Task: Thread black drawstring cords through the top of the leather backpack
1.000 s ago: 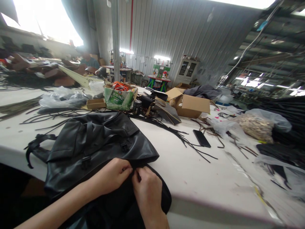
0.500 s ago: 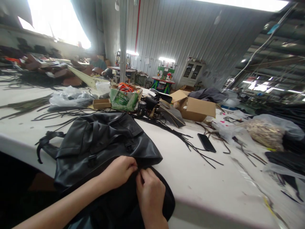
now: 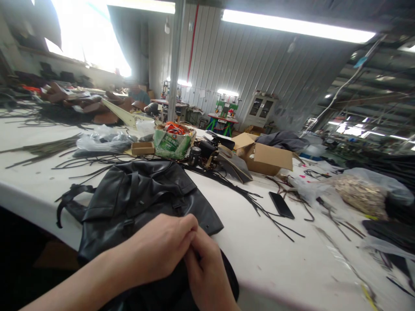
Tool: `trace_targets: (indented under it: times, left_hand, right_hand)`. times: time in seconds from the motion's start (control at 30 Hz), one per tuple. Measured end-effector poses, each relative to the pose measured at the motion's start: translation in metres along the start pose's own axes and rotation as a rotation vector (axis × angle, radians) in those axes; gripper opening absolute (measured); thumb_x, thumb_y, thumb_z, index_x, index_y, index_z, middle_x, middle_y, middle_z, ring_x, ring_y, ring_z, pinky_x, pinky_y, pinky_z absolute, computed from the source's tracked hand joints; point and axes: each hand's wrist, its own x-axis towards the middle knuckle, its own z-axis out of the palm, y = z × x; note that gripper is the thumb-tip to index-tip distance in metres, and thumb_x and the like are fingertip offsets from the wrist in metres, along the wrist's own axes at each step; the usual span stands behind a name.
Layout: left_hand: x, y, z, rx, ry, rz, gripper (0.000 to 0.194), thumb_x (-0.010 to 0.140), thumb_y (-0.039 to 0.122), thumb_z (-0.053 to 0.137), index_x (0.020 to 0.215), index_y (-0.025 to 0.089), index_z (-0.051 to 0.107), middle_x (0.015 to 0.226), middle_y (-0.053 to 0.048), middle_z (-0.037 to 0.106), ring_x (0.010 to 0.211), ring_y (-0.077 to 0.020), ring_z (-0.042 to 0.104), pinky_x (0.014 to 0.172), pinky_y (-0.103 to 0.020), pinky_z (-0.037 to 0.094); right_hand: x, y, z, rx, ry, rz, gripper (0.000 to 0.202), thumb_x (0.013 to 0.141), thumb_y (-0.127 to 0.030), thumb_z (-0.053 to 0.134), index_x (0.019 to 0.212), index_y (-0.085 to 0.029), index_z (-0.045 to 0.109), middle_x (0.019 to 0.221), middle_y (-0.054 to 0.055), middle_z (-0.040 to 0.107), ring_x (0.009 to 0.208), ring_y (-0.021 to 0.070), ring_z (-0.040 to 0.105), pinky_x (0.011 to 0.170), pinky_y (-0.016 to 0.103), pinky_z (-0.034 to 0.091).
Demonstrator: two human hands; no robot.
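Note:
A black leather-look backpack (image 3: 142, 194) lies on the white-covered table (image 3: 279, 263), its near part hanging toward me over the edge. My left hand (image 3: 162, 242) and my right hand (image 3: 207, 263) meet above the bag's open end, fingers closed and pressed together at the fingertips. Whatever they pinch is hidden behind the fingers. Left of the bag, a shoulder strap (image 3: 69, 203) with a loose end sticks out across the table.
Black cords (image 3: 233, 185) trail behind the backpack. A phone (image 3: 281, 204) lies to the right. Farther back stand a cardboard box (image 3: 270, 157), a green-white bag (image 3: 171, 142) and a small brown box (image 3: 142, 148). A plastic bag of scraps (image 3: 359, 192) sits at the right.
Both hands have lifted slightly off the bag's edge toward me and drawn closer together. My view has tilted up a little, so the table scene sits lower.

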Motion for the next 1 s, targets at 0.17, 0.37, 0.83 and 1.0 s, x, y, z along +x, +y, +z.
trace_targets:
  times: [0.17, 0.37, 0.83, 1.0]
  left_hand:
    - [-0.018, 0.003, -0.003, -0.146, 0.051, -0.066, 0.024, 0.113, 0.036, 0.035, 0.101, 0.027, 0.053, 0.095, 0.001, 0.067, 0.084, -0.0172, 0.059, 0.079, -0.033, 0.041]
    - [-0.033, -0.012, 0.005, -0.673, 0.198, -0.253, 0.049, 0.115, 0.059, 0.031, 0.149, 0.029, 0.053, 0.104, 0.000, 0.065, 0.096, -0.0151, 0.065, 0.096, -0.028, 0.052]
    - [-0.024, -0.012, -0.005, -0.829, 0.044, -0.430, 0.077, 0.097, 0.025, 0.063, 0.168, 0.016, 0.034, 0.070, 0.010, 0.064, 0.056, -0.0148, 0.070, 0.062, -0.026, 0.056]
    - [-0.018, -0.020, -0.001, -0.979, 0.035, -0.361, 0.081, 0.102, 0.035, 0.065, 0.171, 0.015, 0.027, 0.072, 0.007, 0.068, 0.053, -0.0133, 0.066, 0.061, -0.027, 0.055]
  right_hand:
    - [0.007, 0.005, 0.019, 0.338, -0.088, 0.180, 0.047, 0.113, -0.055, 0.062, 0.085, -0.018, 0.064, 0.076, -0.002, 0.051, 0.074, 0.0154, 0.046, 0.067, 0.026, 0.038]
    - [0.000, 0.021, 0.021, 0.189, -0.083, 0.245, 0.062, 0.111, -0.075, 0.059, 0.098, -0.017, 0.078, 0.089, 0.004, 0.067, 0.083, 0.0196, 0.055, 0.074, 0.030, 0.039]
    - [0.006, 0.005, 0.016, 0.460, -0.263, 0.446, 0.067, 0.097, -0.083, 0.067, 0.075, -0.020, 0.066, 0.076, 0.003, 0.063, 0.081, 0.0224, 0.051, 0.080, 0.034, 0.036]
    - [0.004, 0.014, 0.025, 0.604, -0.217, 0.474, 0.058, 0.100, -0.075, 0.066, 0.085, -0.019, 0.069, 0.081, 0.007, 0.072, 0.082, 0.0220, 0.051, 0.080, 0.033, 0.033]
